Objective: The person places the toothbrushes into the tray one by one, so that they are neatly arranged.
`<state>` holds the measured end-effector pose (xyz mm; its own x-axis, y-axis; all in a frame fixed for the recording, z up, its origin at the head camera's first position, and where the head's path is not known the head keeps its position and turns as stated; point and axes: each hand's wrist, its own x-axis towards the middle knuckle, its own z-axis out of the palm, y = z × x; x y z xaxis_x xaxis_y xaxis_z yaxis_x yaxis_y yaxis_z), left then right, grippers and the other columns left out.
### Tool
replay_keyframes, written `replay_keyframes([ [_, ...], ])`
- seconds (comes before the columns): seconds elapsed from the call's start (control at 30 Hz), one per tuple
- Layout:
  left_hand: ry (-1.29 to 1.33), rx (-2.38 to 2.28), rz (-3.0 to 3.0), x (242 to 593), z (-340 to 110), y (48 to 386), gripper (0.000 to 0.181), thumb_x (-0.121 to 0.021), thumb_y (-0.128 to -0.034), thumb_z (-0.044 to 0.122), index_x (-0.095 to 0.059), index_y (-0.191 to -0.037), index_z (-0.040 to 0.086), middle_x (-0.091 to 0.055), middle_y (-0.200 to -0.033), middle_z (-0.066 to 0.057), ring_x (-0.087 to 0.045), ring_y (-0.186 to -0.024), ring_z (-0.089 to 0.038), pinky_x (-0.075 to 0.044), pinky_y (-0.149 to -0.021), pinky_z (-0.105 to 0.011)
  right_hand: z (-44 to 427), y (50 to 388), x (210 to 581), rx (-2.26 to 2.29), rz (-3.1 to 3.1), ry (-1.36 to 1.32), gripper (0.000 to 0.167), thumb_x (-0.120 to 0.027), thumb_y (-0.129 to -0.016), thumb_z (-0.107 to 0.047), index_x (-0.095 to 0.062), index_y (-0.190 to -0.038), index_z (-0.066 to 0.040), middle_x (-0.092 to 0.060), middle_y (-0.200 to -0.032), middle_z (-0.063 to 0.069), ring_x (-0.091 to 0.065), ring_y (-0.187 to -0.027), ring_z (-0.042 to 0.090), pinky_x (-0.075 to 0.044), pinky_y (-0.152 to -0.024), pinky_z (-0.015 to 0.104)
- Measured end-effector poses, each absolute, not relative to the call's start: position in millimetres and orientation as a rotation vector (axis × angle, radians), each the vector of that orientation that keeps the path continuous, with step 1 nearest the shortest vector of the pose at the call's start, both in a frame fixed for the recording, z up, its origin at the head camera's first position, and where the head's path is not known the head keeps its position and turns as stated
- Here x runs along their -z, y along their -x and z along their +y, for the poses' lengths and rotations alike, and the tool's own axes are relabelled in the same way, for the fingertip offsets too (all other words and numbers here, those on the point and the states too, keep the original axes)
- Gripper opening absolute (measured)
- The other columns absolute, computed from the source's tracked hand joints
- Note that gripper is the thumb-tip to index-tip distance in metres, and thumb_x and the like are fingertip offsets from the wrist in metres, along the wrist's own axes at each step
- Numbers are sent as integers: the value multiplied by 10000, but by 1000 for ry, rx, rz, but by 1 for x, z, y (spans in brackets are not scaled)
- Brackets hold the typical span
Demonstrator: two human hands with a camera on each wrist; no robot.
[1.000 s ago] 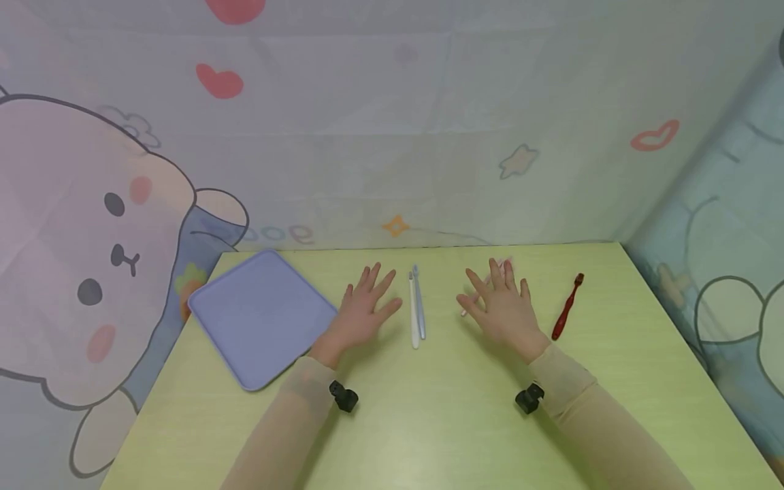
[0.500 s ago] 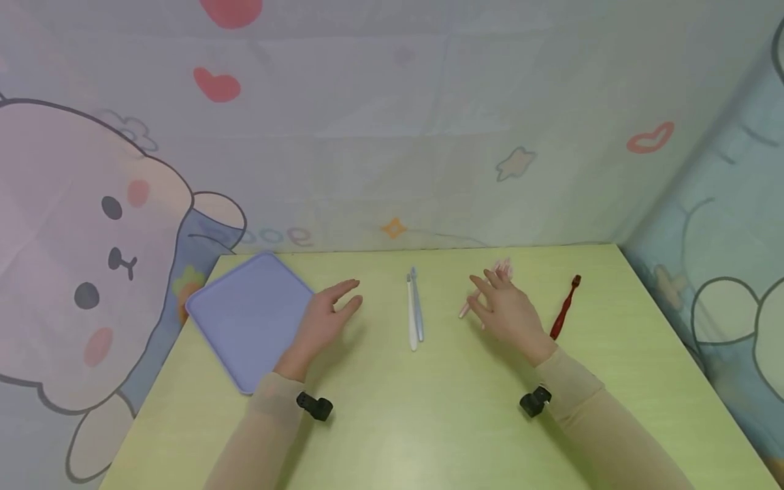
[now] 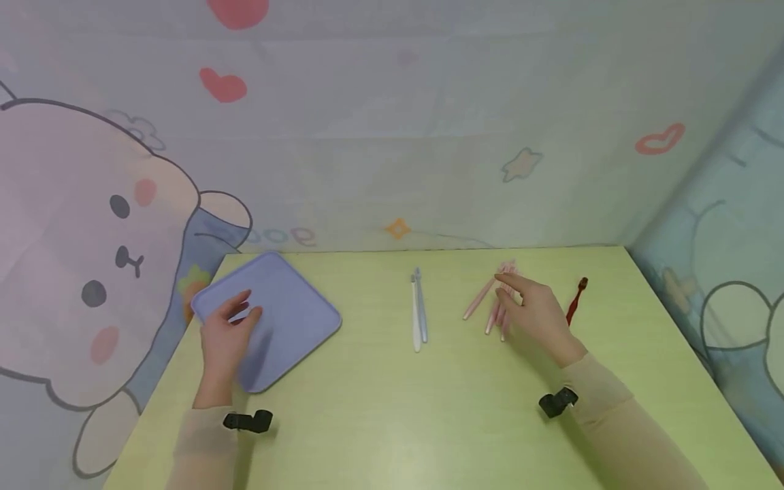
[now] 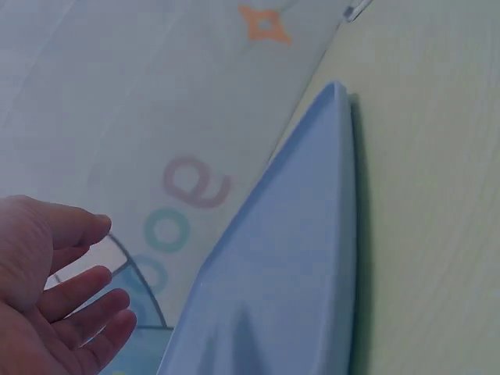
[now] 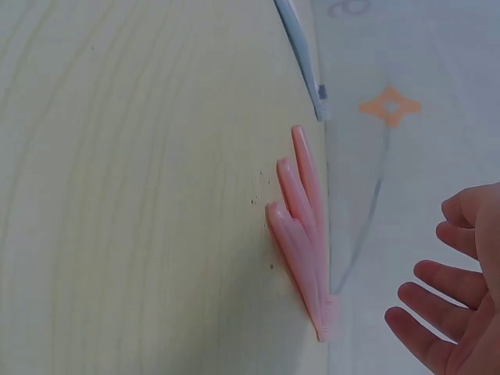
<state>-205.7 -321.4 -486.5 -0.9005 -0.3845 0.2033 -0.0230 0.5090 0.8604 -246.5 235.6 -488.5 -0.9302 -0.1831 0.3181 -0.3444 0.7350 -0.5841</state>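
My left hand (image 3: 225, 344) is over the left part of a flat lavender tray (image 3: 300, 327), fingers loosely bent and nothing held. In the left wrist view the hand (image 4: 62, 289) shows apart from the tray. On the right, my right hand (image 3: 535, 316) is above the pink toothbrushes (image 3: 479, 299), its thumb and forefinger apart. The toothbrushes lie fanned out, handles toward me, partly hidden by that hand. The right wrist view shows space between the fingers and the pink toothbrushes (image 5: 301, 234).
A white toothbrush (image 3: 416, 323) and a pale blue toothbrush (image 3: 422, 313) lie side by side mid-table. A dark red toothbrush (image 3: 576, 303) lies to the right, its lower end behind the right hand. A printed cloth (image 3: 367, 136) hangs behind the yellow-green table (image 3: 392, 422).
My left hand has moved left, from beside the tray to over it. The right hand has shifted slightly right, uncovering more pink toothbrushes. Fingers of both hands went from spread to loosely bent.
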Motion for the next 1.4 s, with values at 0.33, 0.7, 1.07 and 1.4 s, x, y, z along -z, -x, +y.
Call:
replay_keyframes([
  [0.33,-723,1423,-2313,496,-374,180,584,-777,-972,173,-610,-1524,86,-579,-1528,-232,-590,-1362,-387,-501,-917,-166,263,237,490,-977,-2671,-371,416,-610,-1111,-250,-646,-1477,-57,-624,-1470,240,-675,-1190,494,-576,-938,648],
  [0.7,-796,1430,-2396,514,-379,169,689,-771,-954,94,-513,-1592,64,-595,-1503,-241,-599,-1363,-392,-434,-1181,-472,285,228,487,-1011,-2667,-301,426,-591,-1117,-255,-640,-1470,-21,-667,-1358,317,-724,-1054,522,-576,-913,671],
  [1.07,-867,1515,-2393,518,-375,168,722,-760,-956,66,-460,-1612,41,-573,-1507,-266,-587,-1374,-385,-454,-1166,-462,294,220,489,-1017,-2700,-216,445,-584,-1119,-293,-638,-1474,-29,-677,-1321,336,-762,-974,461,-615,-763,530],
  [1.4,-827,1634,-2306,524,-368,174,710,-747,-950,-7,-450,-1595,-17,-529,-1538,-266,-540,-1415,-365,-497,-1047,-196,305,217,496,-1021,-2676,-153,418,-594,-1110,-266,-669,-1435,-14,-745,-1180,273,-720,-1047,457,-592,-894,574],
])
